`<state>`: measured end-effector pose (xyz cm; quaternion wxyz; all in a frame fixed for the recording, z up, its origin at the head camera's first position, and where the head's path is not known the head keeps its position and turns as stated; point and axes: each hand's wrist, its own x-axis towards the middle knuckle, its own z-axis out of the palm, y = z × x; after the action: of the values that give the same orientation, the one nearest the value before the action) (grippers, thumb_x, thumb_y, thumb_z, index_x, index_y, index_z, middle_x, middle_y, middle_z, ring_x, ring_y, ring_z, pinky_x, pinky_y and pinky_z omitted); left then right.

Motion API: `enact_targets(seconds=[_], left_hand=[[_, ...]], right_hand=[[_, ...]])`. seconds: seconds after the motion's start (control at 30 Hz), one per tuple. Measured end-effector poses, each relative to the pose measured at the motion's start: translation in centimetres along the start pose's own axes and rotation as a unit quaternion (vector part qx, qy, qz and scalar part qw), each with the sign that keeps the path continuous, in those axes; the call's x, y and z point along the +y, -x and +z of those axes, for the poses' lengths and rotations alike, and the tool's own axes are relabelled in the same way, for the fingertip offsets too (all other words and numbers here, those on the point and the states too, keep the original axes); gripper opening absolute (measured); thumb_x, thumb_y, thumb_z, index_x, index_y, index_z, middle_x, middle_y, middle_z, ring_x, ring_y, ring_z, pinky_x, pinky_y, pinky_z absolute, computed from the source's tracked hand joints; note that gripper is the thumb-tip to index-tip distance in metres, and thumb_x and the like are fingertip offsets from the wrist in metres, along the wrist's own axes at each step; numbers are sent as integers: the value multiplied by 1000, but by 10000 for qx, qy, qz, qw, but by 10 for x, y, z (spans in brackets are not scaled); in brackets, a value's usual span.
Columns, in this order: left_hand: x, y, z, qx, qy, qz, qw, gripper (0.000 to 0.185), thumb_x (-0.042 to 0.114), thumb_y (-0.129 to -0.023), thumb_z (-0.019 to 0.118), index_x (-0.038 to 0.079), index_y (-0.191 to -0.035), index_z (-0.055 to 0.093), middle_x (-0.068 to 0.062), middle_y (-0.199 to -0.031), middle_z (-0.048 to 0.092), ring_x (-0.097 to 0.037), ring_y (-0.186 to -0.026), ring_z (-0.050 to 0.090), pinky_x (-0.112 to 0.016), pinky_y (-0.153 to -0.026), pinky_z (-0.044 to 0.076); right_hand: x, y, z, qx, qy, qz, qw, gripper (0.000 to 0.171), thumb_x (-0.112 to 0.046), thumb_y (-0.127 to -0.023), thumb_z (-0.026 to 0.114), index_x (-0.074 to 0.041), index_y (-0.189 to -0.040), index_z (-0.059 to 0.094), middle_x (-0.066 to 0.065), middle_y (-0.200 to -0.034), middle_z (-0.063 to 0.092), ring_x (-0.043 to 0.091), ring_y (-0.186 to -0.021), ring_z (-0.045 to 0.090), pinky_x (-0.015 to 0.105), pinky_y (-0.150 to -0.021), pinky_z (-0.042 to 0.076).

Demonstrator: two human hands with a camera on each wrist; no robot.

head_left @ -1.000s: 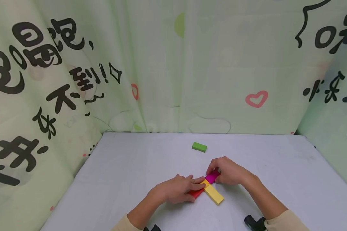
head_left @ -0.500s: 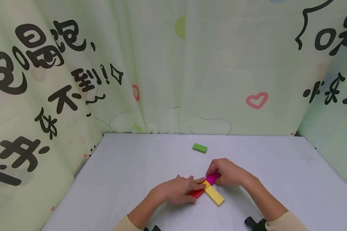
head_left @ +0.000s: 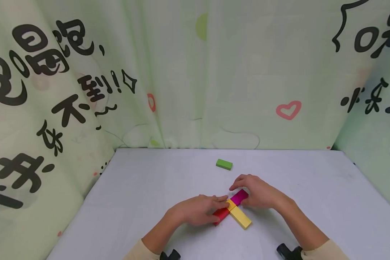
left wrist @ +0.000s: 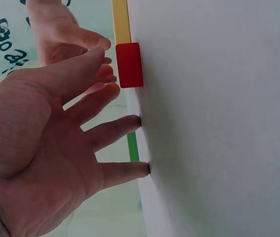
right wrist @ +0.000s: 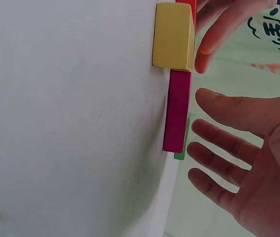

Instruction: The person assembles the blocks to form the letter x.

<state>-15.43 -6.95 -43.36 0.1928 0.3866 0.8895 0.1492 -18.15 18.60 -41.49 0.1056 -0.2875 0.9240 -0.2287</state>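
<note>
hands (head_left: 229,204) spread flat over blocks (head_left: 235,209)

Place: small curtained-off tabletop booth, a staged recording corner rather than a lived-in room | Evidence: pale green cartoon-print curtains (head_left: 214,72) with hearts and black lettering closing in three sides | plain white table (head_left: 143,187) | coloured toy blocks (head_left: 224,164)

Left hand (head_left: 199,209) and right hand (head_left: 258,193) — fingers spread, relaxed, hovering close together.
</note>
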Motion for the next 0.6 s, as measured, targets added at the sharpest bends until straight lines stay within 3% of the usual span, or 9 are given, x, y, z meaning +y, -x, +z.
enact_targets(seconds=[0.13, 0.4, 0.6], left_hand=[[-5, 1, -3, 146, 96, -46, 9998, 56, 29, -102, 68, 27, -155, 51, 8, -165, 43, -14, -148, 47, -34, -114, 48], [-11, 2, -9, 268, 288, -313, 9987, 49, 28, -101, 69, 26, -150, 59, 9, -151, 58, -14, -141, 53, -36, -112, 50], [-16, 2, -12, 382, 364, -282, 9982, 47, 25, -101, 69, 24, -147, 61, 9, -143, 65, -9, -133, 59, -31, -109, 51]], right_hand=[[-2, 7, -1, 173, 54, -165, 9997, 37, -10, -84, 85, -17, -120, 77, 0, -124, 67, 27, -118, 61, 49, -95, 57], [-2, 24, 1, 329, -23, -490, 9983, 28, -11, -91, 79, -22, -117, 77, -5, -122, 67, 23, -114, 63, 47, -93, 58], [-3, 36, 6, 386, 39, -731, 9966, 31, -10, -93, 75, -23, -122, 77, -4, -128, 70, 26, -118, 66, 49, -98, 57]])
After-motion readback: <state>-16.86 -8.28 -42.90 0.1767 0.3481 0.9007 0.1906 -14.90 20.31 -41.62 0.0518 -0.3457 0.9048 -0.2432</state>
